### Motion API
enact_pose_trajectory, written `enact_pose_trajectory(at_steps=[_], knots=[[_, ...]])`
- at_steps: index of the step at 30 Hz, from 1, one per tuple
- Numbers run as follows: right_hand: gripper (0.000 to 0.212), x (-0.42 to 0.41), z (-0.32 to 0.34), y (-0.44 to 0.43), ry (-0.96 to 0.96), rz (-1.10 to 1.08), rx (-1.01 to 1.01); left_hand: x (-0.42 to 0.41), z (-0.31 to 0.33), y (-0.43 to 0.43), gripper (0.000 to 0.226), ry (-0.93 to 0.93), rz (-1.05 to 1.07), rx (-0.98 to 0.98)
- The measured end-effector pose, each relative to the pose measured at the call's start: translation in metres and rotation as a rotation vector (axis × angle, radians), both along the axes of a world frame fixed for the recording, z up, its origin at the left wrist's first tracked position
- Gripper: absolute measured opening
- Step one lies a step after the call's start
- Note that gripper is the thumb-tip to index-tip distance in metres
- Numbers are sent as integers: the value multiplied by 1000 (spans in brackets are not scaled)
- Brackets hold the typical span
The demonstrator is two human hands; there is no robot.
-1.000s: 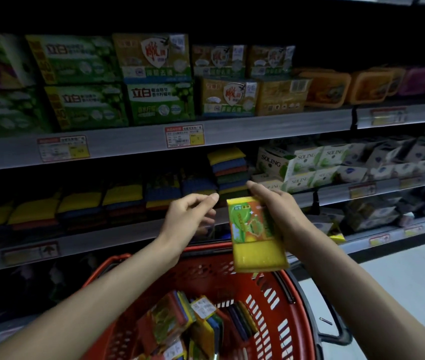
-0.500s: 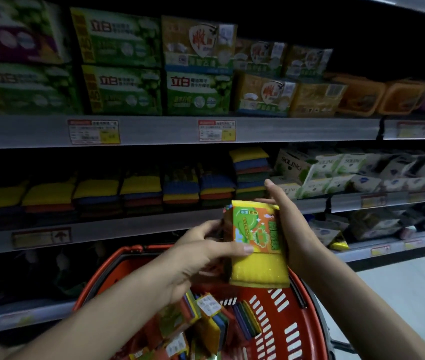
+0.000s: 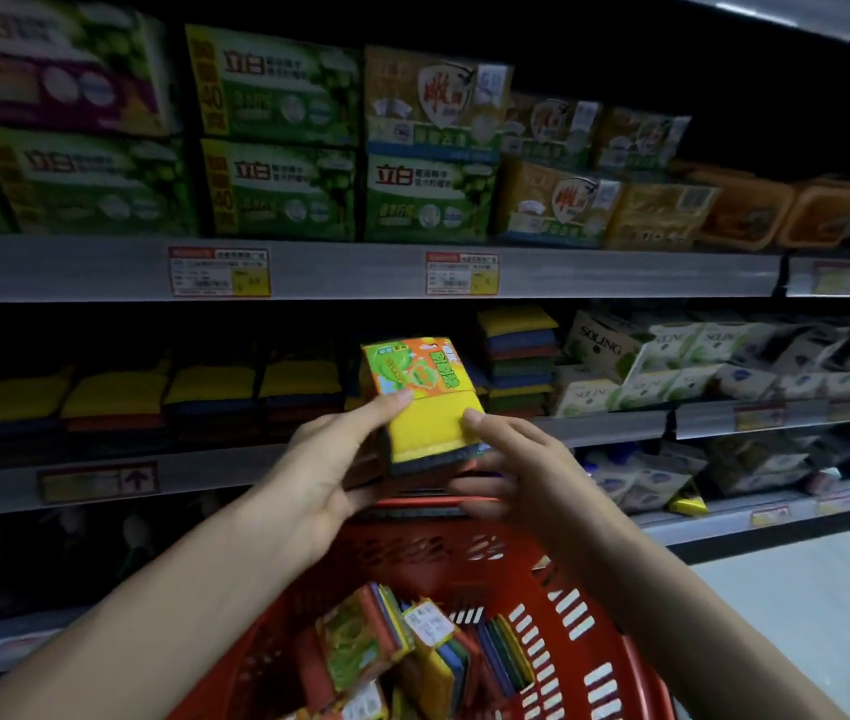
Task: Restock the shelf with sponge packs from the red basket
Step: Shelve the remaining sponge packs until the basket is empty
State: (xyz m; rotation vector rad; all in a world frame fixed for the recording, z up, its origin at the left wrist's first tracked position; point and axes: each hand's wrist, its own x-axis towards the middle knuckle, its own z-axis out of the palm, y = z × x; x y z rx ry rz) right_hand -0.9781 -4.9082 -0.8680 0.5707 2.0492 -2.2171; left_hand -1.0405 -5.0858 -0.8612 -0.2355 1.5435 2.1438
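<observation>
A sponge pack with a yellow top and a green-orange label is held flat in front of the middle shelf. My left hand grips its left side, thumb on top. My right hand holds its right side, thumb on the yellow face and fingers underneath. Below my arms is the red basket with several more sponge packs inside. Rows of stacked sponges lie on the middle shelf, with a taller stack to the right of the held pack.
The upper shelf carries green and yellow boxed goods and price tags. White SOLING packs fill the shelf to the right. A lower shelf holds more packets. Pale floor shows at the right.
The pack has been raised from upright over the basket to flat at shelf height. My left hand came from empty to gripping its left side, and the right hand shifted to its lower right edge.
</observation>
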Motion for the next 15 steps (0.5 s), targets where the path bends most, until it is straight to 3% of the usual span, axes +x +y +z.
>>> enact_pose_trajectory(at_steps=[8,15], knots=[[35,-18,1,-5,57,-162,-103,5,2,10,39,21,-28,17],[40,-39,4,-5,95,-201,-121,-7,1,25,43,-79,152,108]])
